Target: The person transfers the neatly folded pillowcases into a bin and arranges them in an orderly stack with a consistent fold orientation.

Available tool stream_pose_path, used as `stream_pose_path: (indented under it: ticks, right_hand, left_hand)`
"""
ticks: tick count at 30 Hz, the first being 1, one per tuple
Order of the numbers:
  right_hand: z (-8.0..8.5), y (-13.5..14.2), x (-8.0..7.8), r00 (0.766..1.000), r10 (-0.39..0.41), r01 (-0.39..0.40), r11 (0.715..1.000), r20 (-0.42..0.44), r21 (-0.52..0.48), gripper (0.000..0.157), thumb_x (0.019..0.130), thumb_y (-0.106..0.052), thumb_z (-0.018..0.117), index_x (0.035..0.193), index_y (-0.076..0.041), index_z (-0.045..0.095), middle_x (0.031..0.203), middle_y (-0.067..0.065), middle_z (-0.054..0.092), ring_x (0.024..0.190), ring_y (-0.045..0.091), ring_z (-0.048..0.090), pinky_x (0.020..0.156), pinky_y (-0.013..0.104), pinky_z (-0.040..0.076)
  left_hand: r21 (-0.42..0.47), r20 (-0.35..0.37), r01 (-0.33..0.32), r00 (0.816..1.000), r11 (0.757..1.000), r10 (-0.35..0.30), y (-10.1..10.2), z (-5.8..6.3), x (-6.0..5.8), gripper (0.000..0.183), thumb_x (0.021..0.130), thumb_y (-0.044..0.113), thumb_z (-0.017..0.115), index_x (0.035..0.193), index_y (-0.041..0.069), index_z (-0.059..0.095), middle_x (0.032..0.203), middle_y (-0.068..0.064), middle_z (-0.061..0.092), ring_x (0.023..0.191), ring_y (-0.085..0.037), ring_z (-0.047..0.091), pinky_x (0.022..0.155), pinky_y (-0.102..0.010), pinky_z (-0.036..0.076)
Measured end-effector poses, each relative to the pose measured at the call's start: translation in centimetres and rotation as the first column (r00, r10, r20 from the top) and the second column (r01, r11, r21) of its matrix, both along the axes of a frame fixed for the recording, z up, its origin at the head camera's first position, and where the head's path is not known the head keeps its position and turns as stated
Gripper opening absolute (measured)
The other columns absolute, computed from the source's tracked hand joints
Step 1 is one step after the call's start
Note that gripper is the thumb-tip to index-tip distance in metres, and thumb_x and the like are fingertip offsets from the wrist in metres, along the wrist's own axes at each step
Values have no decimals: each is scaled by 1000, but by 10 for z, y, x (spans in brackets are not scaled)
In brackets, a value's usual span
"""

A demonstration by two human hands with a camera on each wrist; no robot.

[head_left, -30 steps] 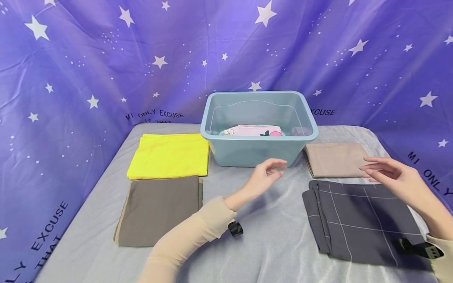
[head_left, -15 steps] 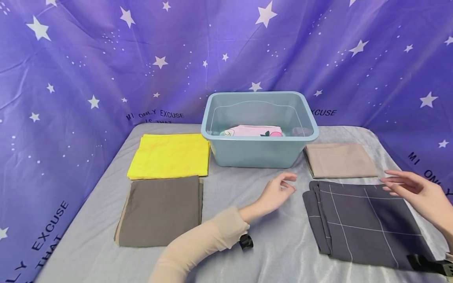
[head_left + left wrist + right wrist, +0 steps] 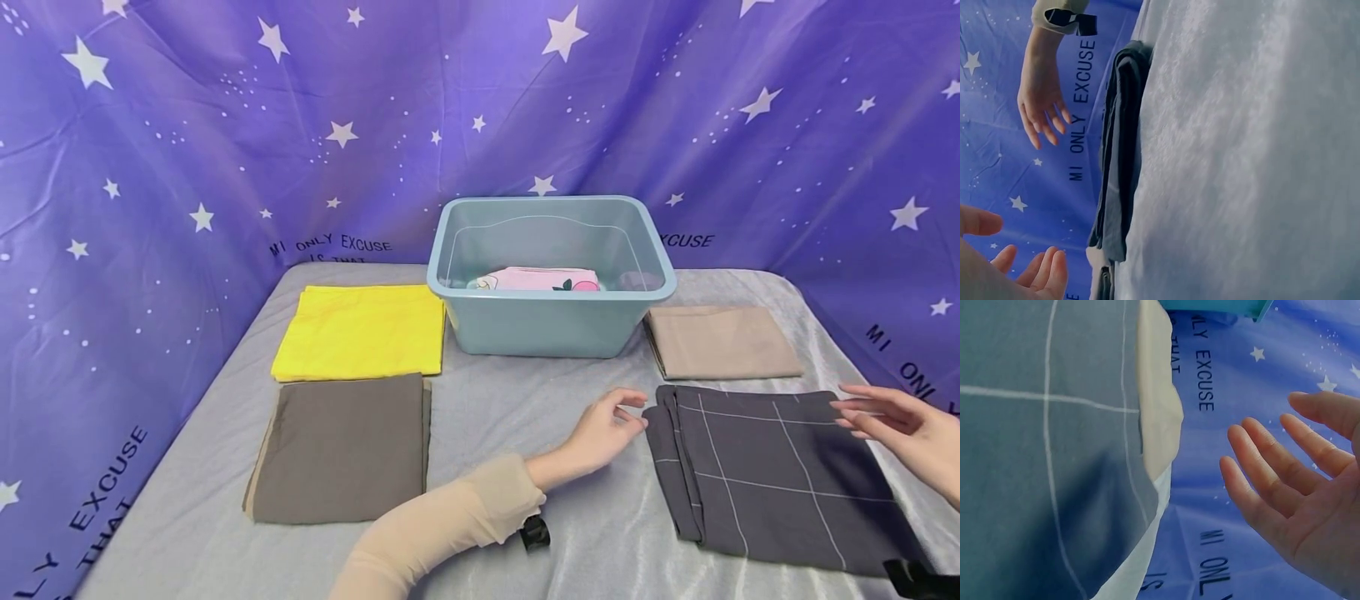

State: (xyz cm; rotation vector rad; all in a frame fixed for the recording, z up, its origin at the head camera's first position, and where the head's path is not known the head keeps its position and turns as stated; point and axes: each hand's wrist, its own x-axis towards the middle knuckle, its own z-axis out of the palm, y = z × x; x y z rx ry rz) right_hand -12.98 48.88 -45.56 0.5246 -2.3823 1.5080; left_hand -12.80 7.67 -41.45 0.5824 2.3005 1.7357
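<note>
In the head view a folded dark grey cloth with white grid lines [image 3: 780,475] lies at the front right. Just off its left edge is my left hand [image 3: 600,429], fingers loosely bent and holding nothing. My right hand [image 3: 903,425] hovers by its far right corner, and the right wrist view shows that hand [image 3: 1297,481] with fingers spread, apart from the cloth. Behind the grid cloth lies a folded beige cloth [image 3: 723,342]. A blue-grey plastic bin [image 3: 547,325] stands at the back middle, with a folded pink patterned cloth [image 3: 540,278] inside.
A folded yellow cloth [image 3: 360,332] lies left of the bin, and a folded brown-grey cloth [image 3: 341,450] in front of it. A shiny grey sheet [image 3: 487,408] covers the table. A purple star-print curtain [image 3: 375,100] hangs behind and at both sides.
Both hands have moved right and nearer to me. The left hand went from in front of the bin to the grid cloth's left edge; the right hand drew away from the beige cloth.
</note>
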Motion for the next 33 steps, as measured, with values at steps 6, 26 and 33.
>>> stream_pose_path:
  ticks: [6,26,33]
  right_hand:
    - [-18,16,2,993,-115,116,986,-17,116,45,79,25,48,123,14,46,99,-22,64,77,-5,64,63,10,49]
    - [-29,17,20,998,-55,56,987,9,-149,59,74,33,42,117,-2,59,99,-23,65,84,-7,62,67,5,46]
    - [-6,-11,34,996,88,-77,938,17,-339,54,79,27,43,114,-9,63,103,-12,67,88,-4,62,66,6,46]
  left_hand:
    - [-18,11,-1,1000,1000,1,5,-4,5,33,86,5,58,119,3,54,116,-12,59,90,-10,61,70,-11,44]
    - [-50,98,-56,993,997,60,20,-20,18,36,82,7,62,117,8,55,115,-7,53,100,-17,59,78,-15,44]
    - [-50,152,-67,986,996,74,23,-23,18,39,82,9,61,120,10,53,118,-9,49,103,-19,57,81,-18,45]
